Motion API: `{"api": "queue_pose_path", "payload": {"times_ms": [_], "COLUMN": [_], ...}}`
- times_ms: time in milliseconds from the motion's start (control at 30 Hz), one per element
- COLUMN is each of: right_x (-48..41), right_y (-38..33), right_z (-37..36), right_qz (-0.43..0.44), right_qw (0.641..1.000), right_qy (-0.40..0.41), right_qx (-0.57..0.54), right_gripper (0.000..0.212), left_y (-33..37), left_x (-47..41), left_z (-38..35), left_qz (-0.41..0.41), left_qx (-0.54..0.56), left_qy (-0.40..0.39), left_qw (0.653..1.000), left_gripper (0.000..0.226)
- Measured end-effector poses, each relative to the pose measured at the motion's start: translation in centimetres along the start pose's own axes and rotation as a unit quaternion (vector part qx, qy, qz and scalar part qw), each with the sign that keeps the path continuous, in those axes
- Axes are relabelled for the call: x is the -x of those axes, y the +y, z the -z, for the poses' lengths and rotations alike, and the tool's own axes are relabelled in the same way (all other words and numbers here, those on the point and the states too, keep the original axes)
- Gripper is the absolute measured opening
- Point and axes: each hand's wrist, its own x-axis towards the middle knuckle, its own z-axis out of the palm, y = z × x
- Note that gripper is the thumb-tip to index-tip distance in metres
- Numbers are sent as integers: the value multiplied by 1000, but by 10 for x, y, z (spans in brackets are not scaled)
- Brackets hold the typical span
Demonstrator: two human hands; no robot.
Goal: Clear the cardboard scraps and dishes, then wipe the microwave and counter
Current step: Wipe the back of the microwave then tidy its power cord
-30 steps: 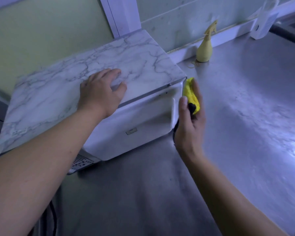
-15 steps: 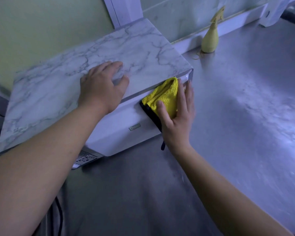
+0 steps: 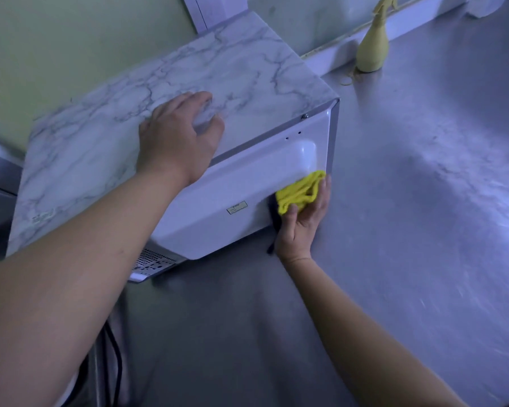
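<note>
A white microwave (image 3: 241, 183) with a marble-patterned top stands on the steel counter (image 3: 409, 201), turned so that its white side panel faces me. My left hand (image 3: 180, 139) rests flat on the marble top, fingers spread. My right hand (image 3: 304, 215) grips a yellow cloth (image 3: 300, 190) with a dark edge and presses it against the lower right corner of the white panel, close to the counter surface. No cardboard scraps or dishes are in view.
A yellow spray bottle (image 3: 372, 45) stands on the counter by the back wall, right of the microwave, with a rubber band beside it. A black cable (image 3: 115, 348) hangs at the counter's left edge below the microwave. A white object sits at the far top right.
My right hand has slid the yellow cloth from the panel's upper right edge down to its lower right corner. The left hand has stayed on the marble top.
</note>
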Motion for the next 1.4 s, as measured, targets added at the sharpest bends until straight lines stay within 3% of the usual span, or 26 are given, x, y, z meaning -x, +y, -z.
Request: {"api": "queue_pose_path", "payload": {"times_ms": [33,100,200,233,300,433,567,633,767,867,967,1067,1167,1233,1300,1400], "right_x": [3,0,1,5,12,26,9,-14,-67,-89,-78,-40,16,44,51,54], "right_y": [-3,-12,-31,-37,-47,-67,-82,-90,-107,-115,-118,-124,-124,-111,-95,-78], "right_z": [-4,-9,-9,-4,11,51,90,100,80,37,-2,-26,-44,-47,-46,-44], "right_qz": [-118,-348,-568,-594,-633,-669,-602,-543,-311,-129,-101,-88,4,74,115,151], "right_qw": [989,908,782,760,680,601,689,747,913,980,993,989,992,985,979,972], "right_qy": [17,61,40,11,-22,-33,-68,-53,30,25,66,108,11,-47,-63,-72], "right_qx": [-85,-225,-254,-261,-369,-436,-398,-380,-263,-147,-12,50,123,150,157,165], "right_gripper": [66,77,82,78,71,51,68,59,48,59,69,75,84,77,72,82], "left_y": [0,0,1,2,2,0,0,0,1,3,3,4,4,4,3,3], "left_x": [0,0,0,0,0,-1,-1,-1,-1,1,1,1,1,0,0,0], "left_z": [0,0,1,1,1,0,0,-1,0,1,2,3,3,2,1,0], "left_qz": [1,0,-5,-6,-6,-4,-4,-5,-6,-5,-1,-1,-5,-5,-5,-7], "left_qx": [1,3,7,6,5,6,3,0,-2,2,5,-1,-4,-2,-2,-2], "left_qy": [1,2,3,4,7,8,10,9,8,3,-1,1,6,10,14,12], "left_qw": [1000,1000,1000,1000,1000,1000,1000,1000,1000,1000,1000,1000,1000,1000,1000,1000], "left_gripper": [49,50,51,51,50,48,53,53,52,53,57,59,59,56,54,54]}}
